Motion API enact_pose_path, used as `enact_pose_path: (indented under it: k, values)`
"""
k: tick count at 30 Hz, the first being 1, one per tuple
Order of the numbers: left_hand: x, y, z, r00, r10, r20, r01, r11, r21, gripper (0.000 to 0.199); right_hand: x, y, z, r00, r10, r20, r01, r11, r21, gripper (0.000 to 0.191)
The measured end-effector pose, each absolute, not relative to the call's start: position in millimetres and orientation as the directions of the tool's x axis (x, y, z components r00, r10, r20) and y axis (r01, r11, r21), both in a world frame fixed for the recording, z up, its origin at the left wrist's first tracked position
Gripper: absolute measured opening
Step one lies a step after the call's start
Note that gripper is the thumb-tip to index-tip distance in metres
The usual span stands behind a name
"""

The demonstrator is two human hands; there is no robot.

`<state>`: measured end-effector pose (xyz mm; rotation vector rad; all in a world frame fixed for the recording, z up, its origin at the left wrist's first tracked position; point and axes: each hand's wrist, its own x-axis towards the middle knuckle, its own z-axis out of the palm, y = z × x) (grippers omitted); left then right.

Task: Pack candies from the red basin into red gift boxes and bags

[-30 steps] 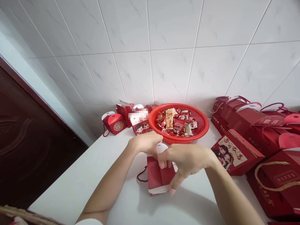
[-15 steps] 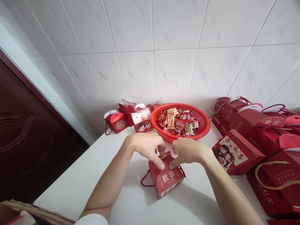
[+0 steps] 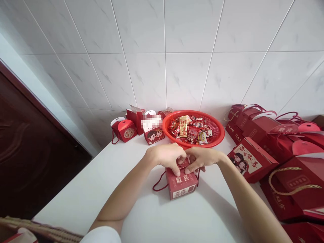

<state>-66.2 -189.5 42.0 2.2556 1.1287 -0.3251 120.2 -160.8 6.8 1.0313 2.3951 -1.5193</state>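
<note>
The small red box was gripped around its top by the left hand and right hand, fingers curled, thumbs pressed on its lettered side. Its walls were already folded into shape; only the top's fastening, partly hidden, seemed left. It was stood on the desk, near the basket of sweets.
</note>
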Motion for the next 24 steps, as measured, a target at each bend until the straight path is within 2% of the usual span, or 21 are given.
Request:
enact_pose_path:
  k: [4,7,13,17,20,24]
  values:
    - [-65,-182,38,0.634,0.664,-0.397,0.768,-0.475,0.431,0.027,137,-179,29,-0.585,0.73,-0.352,0.72,0.269,-0.639,0.053]
    - [-63,-181,37,0.639,0.662,-0.392,0.761,-0.469,0.449,0.026,151,-193,49,-0.546,0.809,-0.22,0.687,0.281,-0.67,0.045]
    - [-69,-182,44,0.669,0.602,-0.435,0.742,-0.511,0.434,0.037,170,-201,62,-0.571,0.813,-0.113,0.622,0.339,-0.705,0.035]
    - [-80,-178,49,0.664,0.543,-0.515,0.748,-0.483,0.456,0.063,168,-201,62,-0.574,0.817,-0.047,0.584,0.368,-0.723,0.033]
    - [-81,-175,48,0.657,0.513,-0.552,0.754,-0.452,0.477,0.075,163,-201,62,-0.596,0.801,-0.053,0.552,0.361,-0.752,0.036]
    - [-73,-175,41,0.702,0.502,-0.505,0.712,-0.505,0.487,0.075,163,-201,62,-0.626,0.775,-0.086,0.505,0.319,-0.802,0.038]
